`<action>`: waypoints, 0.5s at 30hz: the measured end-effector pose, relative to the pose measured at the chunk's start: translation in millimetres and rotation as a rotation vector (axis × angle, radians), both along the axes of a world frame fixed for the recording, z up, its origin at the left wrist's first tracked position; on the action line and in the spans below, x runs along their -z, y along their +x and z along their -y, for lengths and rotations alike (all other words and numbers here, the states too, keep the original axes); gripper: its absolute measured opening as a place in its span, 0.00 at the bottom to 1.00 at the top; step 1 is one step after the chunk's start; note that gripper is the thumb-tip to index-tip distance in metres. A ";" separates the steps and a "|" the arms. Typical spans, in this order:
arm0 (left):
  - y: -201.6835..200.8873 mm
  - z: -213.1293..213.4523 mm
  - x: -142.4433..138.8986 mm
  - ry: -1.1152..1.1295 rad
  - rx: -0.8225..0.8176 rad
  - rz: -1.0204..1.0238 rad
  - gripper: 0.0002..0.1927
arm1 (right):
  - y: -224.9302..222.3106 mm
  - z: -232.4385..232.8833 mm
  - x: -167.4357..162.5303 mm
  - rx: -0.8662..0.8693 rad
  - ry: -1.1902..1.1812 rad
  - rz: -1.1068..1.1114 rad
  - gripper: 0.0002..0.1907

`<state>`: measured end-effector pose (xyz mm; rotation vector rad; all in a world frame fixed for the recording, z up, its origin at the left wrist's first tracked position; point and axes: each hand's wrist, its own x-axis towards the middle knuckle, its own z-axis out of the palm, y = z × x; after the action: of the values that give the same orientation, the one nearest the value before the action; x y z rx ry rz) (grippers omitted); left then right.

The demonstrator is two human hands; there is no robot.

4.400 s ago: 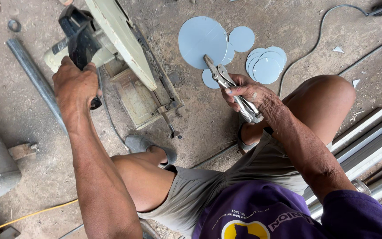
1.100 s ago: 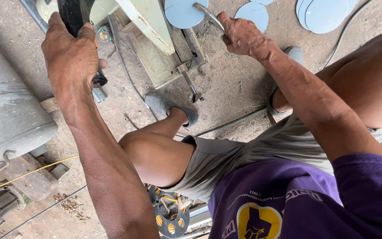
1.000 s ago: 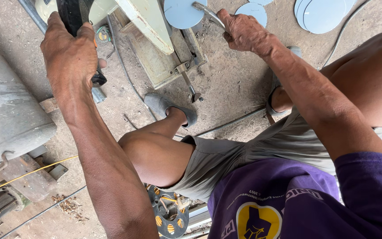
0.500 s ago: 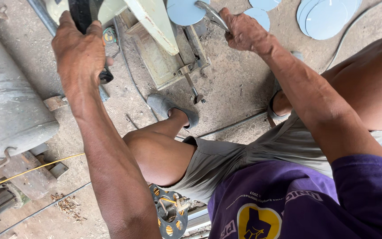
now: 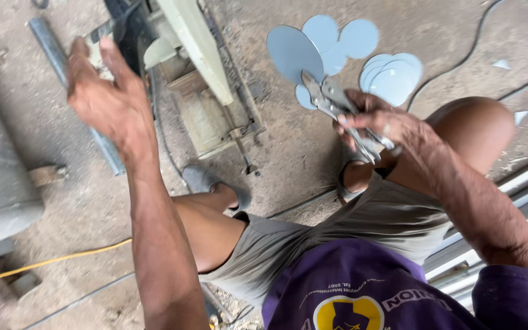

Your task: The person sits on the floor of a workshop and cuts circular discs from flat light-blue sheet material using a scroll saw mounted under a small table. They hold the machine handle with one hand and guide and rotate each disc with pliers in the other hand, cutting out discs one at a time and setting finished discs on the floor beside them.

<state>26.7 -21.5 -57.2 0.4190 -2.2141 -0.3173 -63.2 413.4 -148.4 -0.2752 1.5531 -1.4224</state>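
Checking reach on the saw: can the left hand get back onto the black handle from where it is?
Probably yes. The left hand is open, just off the black handle of the saw, with nothing between them. The right hand is busy holding pliers clamped on a disc.

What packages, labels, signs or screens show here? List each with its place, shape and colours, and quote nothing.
No packages, signs or screens in view.
Round yellow printed emblem: on the chest of the purple shirt, bottom centre, with a dark purple figure inside.
Curved band of pale printed lettering: arching over that emblem on the same shirt.
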 end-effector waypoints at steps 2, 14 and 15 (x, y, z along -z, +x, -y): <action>5.9 -29.0 -2.6 -0.019 0.112 -0.121 0.20 | 21.9 -19.9 -8.8 0.010 -0.255 0.188 0.29; 38.2 -157.7 30.1 1.409 0.774 0.451 0.28 | 117.7 -54.9 -20.8 0.068 -0.518 0.753 0.45; 42.6 -159.6 32.5 1.393 0.794 0.476 0.25 | 123.7 -57.7 -20.1 0.061 -0.534 0.793 0.45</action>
<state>69.3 138.2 -89.8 0.2832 -2.1508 -2.4168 60.5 471.1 -128.3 0.0373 0.5360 -1.6960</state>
